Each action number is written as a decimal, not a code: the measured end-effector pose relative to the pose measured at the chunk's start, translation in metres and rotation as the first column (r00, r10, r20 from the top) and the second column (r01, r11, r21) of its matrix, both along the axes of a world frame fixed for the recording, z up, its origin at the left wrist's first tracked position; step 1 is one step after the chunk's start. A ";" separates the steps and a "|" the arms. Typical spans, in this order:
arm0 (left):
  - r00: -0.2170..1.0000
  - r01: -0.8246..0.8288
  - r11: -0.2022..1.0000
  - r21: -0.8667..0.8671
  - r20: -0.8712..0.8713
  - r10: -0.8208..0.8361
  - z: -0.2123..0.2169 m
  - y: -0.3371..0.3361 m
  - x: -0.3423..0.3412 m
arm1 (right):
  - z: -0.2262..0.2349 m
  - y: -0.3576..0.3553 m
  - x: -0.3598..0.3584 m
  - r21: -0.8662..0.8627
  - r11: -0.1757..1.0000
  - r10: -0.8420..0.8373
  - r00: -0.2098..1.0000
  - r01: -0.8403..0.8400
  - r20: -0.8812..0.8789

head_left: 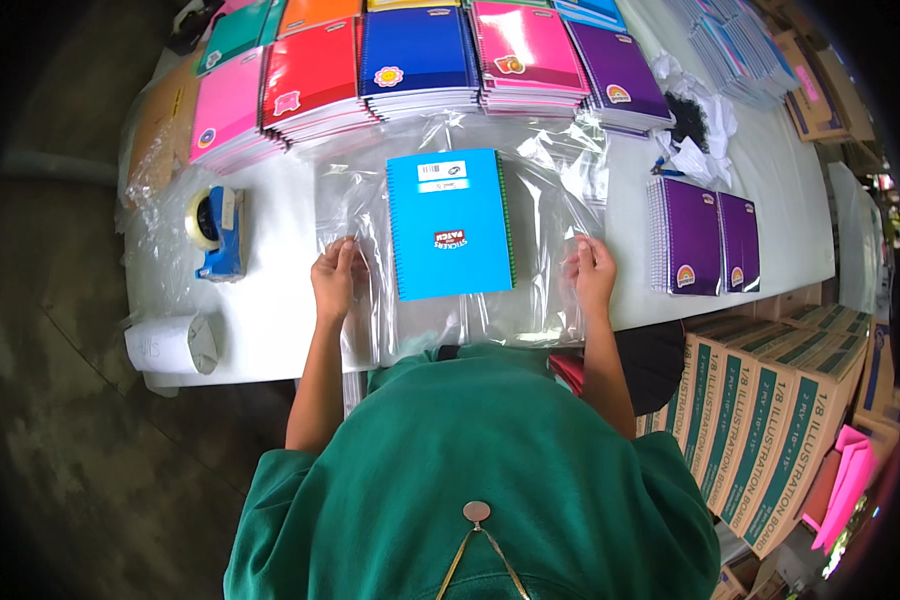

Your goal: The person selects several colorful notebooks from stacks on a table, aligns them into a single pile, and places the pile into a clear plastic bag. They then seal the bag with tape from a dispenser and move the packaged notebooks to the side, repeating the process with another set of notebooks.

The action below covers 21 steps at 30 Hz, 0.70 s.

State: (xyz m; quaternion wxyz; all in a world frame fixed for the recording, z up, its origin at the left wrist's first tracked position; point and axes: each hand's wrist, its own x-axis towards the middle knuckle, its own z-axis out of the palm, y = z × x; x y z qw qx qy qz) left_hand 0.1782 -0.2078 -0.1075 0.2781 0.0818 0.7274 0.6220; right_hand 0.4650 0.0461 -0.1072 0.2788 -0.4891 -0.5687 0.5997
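Observation:
A blue spiral notebook (452, 215) lies in the middle of a wide clear plastic sheet or bag (552, 270) at the table's near edge. With a green edge showing at its right side, it may be more than one notebook; I cannot tell. My left hand (335, 275) pinches the plastic at its left side, thumb against fingers. At the right side, my right hand (592, 270) pinches the plastic in the same way. Neither hand touches the notebook. The plastic's near edge hangs against my green shirt.
Stacks of colored notebooks (420, 60) line the far side. A blue tape dispenser (228, 235) and a white paper roll (172, 345) sit left. Purple notebooks (688, 238), blue-handled pliers (660, 166) and crumpled paper (715, 150) are right. Cardboard boxes (770, 420) stand beside the table.

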 end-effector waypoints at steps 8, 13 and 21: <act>0.999 -0.052 0.998 0.026 0.015 0.052 0.013 0.000 0.009 | -0.029 -0.011 0.010 0.240 0.965 -0.090 0.994 0.102 -0.062; 1.000 -0.002 0.998 -0.061 0.003 0.002 0.006 -0.007 0.008 | -0.026 -0.014 0.007 0.357 0.931 -0.081 0.997 0.081 -0.015; 0.951 -0.025 0.999 0.049 0.308 0.009 0.025 0.004 -0.007 | -0.014 -0.013 0.003 0.301 0.950 -0.103 0.994 0.085 0.044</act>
